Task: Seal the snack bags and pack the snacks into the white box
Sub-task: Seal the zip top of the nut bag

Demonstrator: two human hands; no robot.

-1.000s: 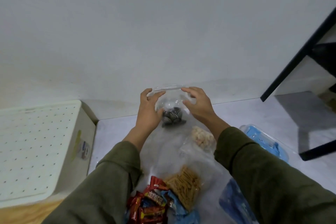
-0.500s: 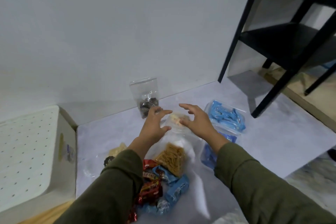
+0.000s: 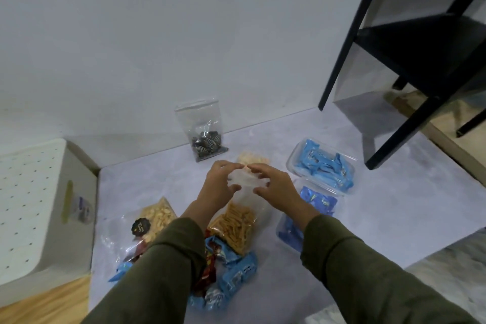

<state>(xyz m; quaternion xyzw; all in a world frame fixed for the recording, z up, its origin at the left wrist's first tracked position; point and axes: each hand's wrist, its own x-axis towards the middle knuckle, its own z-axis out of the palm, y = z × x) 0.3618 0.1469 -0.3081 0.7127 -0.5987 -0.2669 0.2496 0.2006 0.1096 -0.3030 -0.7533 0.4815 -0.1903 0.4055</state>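
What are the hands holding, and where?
The left hand and right hand pinch the clear bag of pale snacks at its near, open end.

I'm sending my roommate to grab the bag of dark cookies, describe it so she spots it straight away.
Start at the white wall at the back of the grey mat. Leaning upright against its base stands a clear zip bag, apart from the pile nearer the hands. It is the only standing bag, with dark striped cookies at its bottom; the others lie flat, holding pale or orange snacks.
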